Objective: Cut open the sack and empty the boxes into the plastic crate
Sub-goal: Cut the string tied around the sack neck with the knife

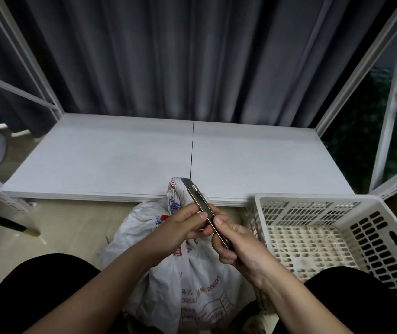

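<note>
A white sack (192,280) with red and blue print stands on the floor between my knees, its tied top reaching up to the shelf edge. Above it I hold a metal utility knife (198,201) with its blade extended and pointing up and away. My right hand (233,242) grips the knife's handle end. My left hand (187,222) pinches the knife's body near the middle, thumb on top. A white perforated plastic crate (371,213) sits to the right of the sack with nothing in it. No boxes are visible.
A low white shelf board (120,162) lies ahead, framed by white metal uprights (390,97). Grey curtains (192,56) hang behind it. A dark rod with a pale tip (7,222) lies on the floor at the left.
</note>
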